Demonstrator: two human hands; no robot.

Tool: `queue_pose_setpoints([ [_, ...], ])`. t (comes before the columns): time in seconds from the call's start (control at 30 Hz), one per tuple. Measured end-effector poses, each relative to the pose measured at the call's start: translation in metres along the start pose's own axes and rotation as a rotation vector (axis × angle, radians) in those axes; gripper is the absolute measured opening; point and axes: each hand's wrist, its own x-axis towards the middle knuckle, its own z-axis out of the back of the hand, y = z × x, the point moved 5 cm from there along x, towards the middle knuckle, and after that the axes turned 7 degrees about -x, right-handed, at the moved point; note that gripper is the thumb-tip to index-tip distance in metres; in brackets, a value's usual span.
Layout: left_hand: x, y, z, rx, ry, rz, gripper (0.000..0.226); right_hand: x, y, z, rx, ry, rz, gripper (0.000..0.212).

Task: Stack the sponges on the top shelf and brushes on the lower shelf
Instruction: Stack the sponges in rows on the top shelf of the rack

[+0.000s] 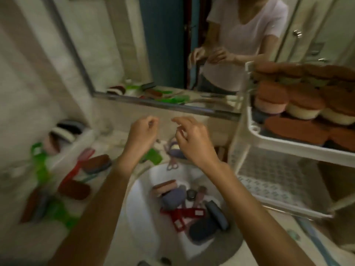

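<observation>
My left hand (143, 132) and my right hand (190, 140) hover side by side above the white sink (134, 212), and nothing shows in either. The left hand's fingers are curled in; the right hand's fingers hang loosely bent. Below them the sink holds a red brush (184, 215), a grey-blue sponge (172, 197), a dark blue sponge (201, 230) and other pieces. At the right stands a white rack: brown, cream and pink sponges (299, 104) are piled on its top shelf (253, 129), and its perforated lower shelf (278, 181) is bare.
On the counter to the left lie green brushes (41, 169), a red brush (76, 170) and brown sponges (74, 189), blurred. A wall mirror (124, 54) hangs behind the sink and reflects a person. Purple scissors (172, 164) lie at the sink's back edge.
</observation>
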Motion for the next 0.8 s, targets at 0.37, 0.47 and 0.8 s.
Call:
queue_pose_setpoints([
  [0.37,-0.086,0.270,0.134,0.155,-0.035,0.561,0.023,-0.044,0.100,-0.306,0.028,0.719,-0.083,0.033],
  [0.47,-0.094,0.332,0.169,0.266,-0.128,0.700,0.030,-0.055,0.115,-0.351,-0.033,0.814,-0.086,0.029],
  [0.8,-0.087,0.415,0.203,0.155,-0.242,0.913,0.081,-0.032,0.137,-0.424,-0.157,0.804,-0.096,0.067],
])
